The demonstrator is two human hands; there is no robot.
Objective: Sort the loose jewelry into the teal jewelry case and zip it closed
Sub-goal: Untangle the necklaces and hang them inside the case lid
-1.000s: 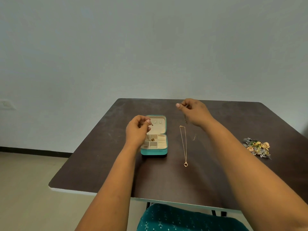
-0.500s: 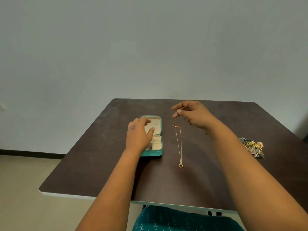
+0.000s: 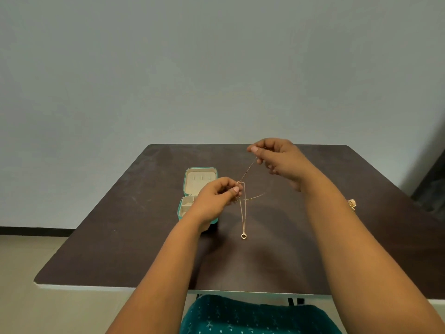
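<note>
Open teal zip jewelry case w/ cream lining sits L of centre on dark brown table, lid laid back. Your L hand pinches thin gold chain necklace w/ ring pendant just R of case; pendant rests near tabletop. Your R hand pinches chain's upper end, raised. Small gold jewelry piece far R, mostly hidden by your forearm.
</note>
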